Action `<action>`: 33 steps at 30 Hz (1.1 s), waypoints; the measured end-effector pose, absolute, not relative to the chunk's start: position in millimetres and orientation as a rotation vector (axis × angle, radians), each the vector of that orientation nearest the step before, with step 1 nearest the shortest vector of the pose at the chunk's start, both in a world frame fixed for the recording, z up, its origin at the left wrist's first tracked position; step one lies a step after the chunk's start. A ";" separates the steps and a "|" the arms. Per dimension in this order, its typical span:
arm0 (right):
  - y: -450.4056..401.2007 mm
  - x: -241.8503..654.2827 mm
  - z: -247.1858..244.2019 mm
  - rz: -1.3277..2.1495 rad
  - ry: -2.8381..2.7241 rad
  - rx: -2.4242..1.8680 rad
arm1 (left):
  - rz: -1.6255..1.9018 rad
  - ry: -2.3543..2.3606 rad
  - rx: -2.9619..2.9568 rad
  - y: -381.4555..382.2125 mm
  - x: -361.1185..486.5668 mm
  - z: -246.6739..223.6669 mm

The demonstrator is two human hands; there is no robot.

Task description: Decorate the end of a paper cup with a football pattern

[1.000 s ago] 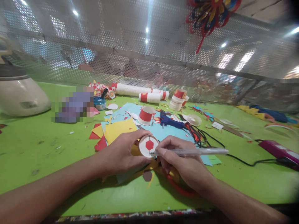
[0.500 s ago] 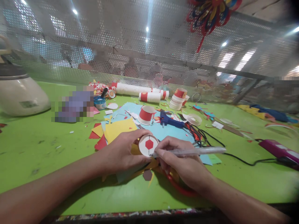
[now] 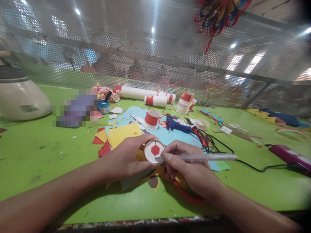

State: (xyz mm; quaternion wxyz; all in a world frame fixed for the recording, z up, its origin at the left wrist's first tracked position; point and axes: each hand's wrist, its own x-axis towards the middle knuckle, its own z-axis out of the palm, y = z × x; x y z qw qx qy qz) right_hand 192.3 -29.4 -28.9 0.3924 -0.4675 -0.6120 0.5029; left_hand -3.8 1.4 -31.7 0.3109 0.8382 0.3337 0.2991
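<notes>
A paper cup (image 3: 148, 156) is turned with its round white base toward me. On that base sits a red paper hexagon (image 3: 155, 149), with dark lines running from its top and bottom corners. My left hand (image 3: 130, 157) grips the cup from the left, thumb and fingers around its side. My right hand (image 3: 186, 165) pinches a pale, translucent pen (image 3: 206, 157), its tip touching the lower part of the base. Beneath my right hand lies something with a red-orange curved handle (image 3: 188, 193), mostly hidden. A dark paper hexagon (image 3: 153, 182) lies below the cup.
Yellow paper (image 3: 125, 134) and light blue sheets (image 3: 170, 137) lie behind my hands. Beyond are a cut red-and-white cup (image 3: 152, 119), a blue glue gun (image 3: 178, 125) with cables, and stacked paper cups (image 3: 155, 101). A purple tool (image 3: 290, 158) is right; a kettle (image 3: 23, 98) stands left.
The pen's tip stays at the base's lower edge, and its far end has shifted very slightly right. The cup and my left hand hold almost the same place.
</notes>
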 end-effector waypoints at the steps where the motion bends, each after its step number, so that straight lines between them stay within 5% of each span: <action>1: -29.2 192.3 -29.1 1.276 -1.552 -1.190 | 0.794 0.884 2.218 1.6 -3.7 -31.7; 33: -27.2 194.4 -22.9 1.197 -1.493 -1.067 | 0.826 0.852 2.281 4.2 -4.9 -33.4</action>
